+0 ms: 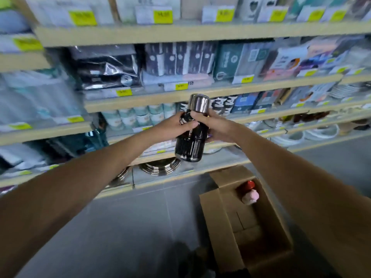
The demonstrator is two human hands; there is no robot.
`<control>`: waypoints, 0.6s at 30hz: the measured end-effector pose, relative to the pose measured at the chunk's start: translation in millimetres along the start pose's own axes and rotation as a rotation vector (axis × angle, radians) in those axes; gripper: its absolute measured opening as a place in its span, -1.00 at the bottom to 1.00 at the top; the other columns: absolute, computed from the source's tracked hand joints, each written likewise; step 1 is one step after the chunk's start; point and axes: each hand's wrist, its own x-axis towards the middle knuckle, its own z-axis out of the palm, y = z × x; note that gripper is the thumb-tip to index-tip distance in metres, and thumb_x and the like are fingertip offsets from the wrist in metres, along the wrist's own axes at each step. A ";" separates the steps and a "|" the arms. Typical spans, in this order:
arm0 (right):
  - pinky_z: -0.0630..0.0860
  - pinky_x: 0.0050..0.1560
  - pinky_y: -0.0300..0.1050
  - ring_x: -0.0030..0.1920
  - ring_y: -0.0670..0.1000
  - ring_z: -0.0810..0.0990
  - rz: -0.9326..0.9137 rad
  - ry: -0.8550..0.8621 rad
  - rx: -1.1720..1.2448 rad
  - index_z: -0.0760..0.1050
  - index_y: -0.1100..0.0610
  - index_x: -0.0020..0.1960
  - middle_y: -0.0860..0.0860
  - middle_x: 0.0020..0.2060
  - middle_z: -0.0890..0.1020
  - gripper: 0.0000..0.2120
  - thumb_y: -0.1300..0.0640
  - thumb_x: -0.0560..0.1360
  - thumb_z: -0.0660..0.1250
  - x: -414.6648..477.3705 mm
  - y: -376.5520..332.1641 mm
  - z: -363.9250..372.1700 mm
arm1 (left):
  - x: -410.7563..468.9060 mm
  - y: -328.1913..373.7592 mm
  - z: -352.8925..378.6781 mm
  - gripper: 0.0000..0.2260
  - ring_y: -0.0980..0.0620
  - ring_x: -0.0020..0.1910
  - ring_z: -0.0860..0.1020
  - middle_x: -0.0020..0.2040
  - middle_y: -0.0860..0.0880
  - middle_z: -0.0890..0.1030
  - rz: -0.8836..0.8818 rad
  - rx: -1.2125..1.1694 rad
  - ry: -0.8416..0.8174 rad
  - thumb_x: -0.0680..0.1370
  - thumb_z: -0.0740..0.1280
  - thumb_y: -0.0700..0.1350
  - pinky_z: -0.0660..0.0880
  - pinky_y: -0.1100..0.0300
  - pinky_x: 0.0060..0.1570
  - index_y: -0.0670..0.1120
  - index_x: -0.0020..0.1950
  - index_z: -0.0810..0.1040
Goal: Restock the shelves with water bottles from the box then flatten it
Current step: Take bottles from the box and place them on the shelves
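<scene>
A black water bottle (189, 145) with a shiny silver cap is held upright in front of the shelves (200, 91). My left hand (176, 124) grips its upper body from the left, and my right hand (214, 125) grips it from the right just below the cap. On the floor at the lower right stands an open cardboard box (216, 221). Inside it, at the far end, lie a red-capped bottle (250, 185) and a pink bottle (251, 196).
Wooden shelves with packaged goods and yellow price tags fill the upper view. Steel bowls (159, 166) sit on the lowest shelf below the held bottle, and white dishes (321, 132) lie to the right. Grey tiled floor (130, 227) spreads left of the box.
</scene>
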 end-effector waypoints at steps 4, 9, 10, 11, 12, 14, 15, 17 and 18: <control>0.52 0.14 0.19 0.19 0.05 0.56 -0.085 -0.129 -0.120 0.26 -0.05 0.29 0.01 0.20 0.55 -0.45 -0.13 0.41 0.42 -4.2 -67.9 94.4 | -96.8 -4.0 -82.7 -0.66 0.26 -0.01 0.54 0.14 0.09 0.55 0.010 -0.066 0.095 0.55 0.27 0.14 0.51 0.38 -0.07 0.07 0.26 0.34; 0.54 0.11 0.10 0.14 -0.01 0.56 -0.272 -0.156 -0.281 0.38 -0.23 0.03 -0.09 0.10 0.59 -0.75 -0.12 0.43 0.41 -19.4 -154.7 216.1 | -206.8 -10.1 -179.4 -0.64 0.36 -0.09 0.54 0.01 0.13 0.49 0.070 -0.044 0.252 0.54 0.33 -0.24 0.42 0.59 -0.17 -0.02 0.27 0.31; 0.56 0.07 0.07 0.13 -0.01 0.57 -0.319 -0.166 -0.301 0.39 -0.23 0.04 -0.10 0.09 0.59 -0.73 -0.14 0.42 0.42 -25.2 -173.8 240.7 | -231.5 -8.5 -198.9 -0.61 0.40 -0.10 0.54 0.03 0.12 0.50 0.098 -0.043 0.308 0.52 0.34 -0.28 0.41 0.58 -0.15 -0.05 0.28 0.32; 0.57 0.05 0.06 0.11 -0.02 0.58 -0.370 -0.184 -0.312 0.40 -0.22 0.08 -0.10 0.08 0.61 -0.67 -0.18 0.38 0.44 -29.3 -195.3 266.0 | -252.4 -10.0 -222.1 -0.59 0.46 -0.13 0.53 0.04 0.11 0.51 0.113 -0.041 0.356 0.51 0.35 -0.31 0.41 0.57 -0.14 -0.07 0.29 0.33; 0.58 0.06 0.09 0.12 -0.02 0.60 -0.399 -0.196 -0.322 0.42 -0.20 0.13 -0.09 0.09 0.62 -0.56 -0.23 0.32 0.45 -33.6 -208.6 280.9 | -265.7 -10.7 -234.6 -0.57 0.50 -0.15 0.51 0.05 0.11 0.51 0.124 -0.054 0.392 0.50 0.36 -0.32 0.40 0.57 -0.14 -0.09 0.31 0.32; 0.58 0.05 0.09 0.12 -0.01 0.59 -0.491 -0.201 -0.372 0.41 -0.14 0.24 -0.09 0.11 0.62 -0.39 -0.29 0.26 0.46 -40.7 -245.2 323.4 | -305.4 -9.7 -269.5 -0.53 0.45 -0.11 0.52 0.06 0.10 0.52 0.140 -0.087 0.505 0.49 0.39 -0.28 0.45 0.51 -0.08 -0.11 0.33 0.30; 0.57 -0.01 0.03 0.11 -0.02 0.59 -0.540 -0.197 -0.379 0.40 -0.12 0.25 -0.09 0.10 0.62 -0.40 -0.28 0.29 0.45 -45.6 -262.6 344.7 | -321.3 -14.4 -289.1 -0.51 0.34 -0.05 0.55 0.09 0.06 0.54 0.128 -0.108 0.574 0.47 0.43 -0.23 0.49 0.42 -0.01 -0.11 0.33 0.32; 0.52 -0.15 -0.11 0.04 -0.06 0.59 -0.598 -0.198 -0.364 0.45 -0.11 0.18 -0.10 0.04 0.63 -0.55 -0.23 0.37 0.42 -54.1 -291.9 381.9 | -353.7 -13.3 -318.2 -0.63 0.16 0.01 0.57 0.08 0.00 0.59 0.122 -0.110 0.673 0.47 0.44 -0.14 0.50 0.21 0.11 -0.06 0.23 0.43; 0.50 -0.17 -0.13 0.00 -0.07 0.60 -0.625 -0.201 -0.349 0.48 -0.11 0.12 -0.11 -0.02 0.65 -0.64 -0.23 0.39 0.40 -56.0 -306.0 397.8 | -367.3 -12.3 -331.9 -0.75 0.16 -0.02 0.59 0.03 0.01 0.62 0.147 -0.099 0.708 0.48 0.42 -0.13 0.50 0.20 0.10 -0.02 0.14 0.50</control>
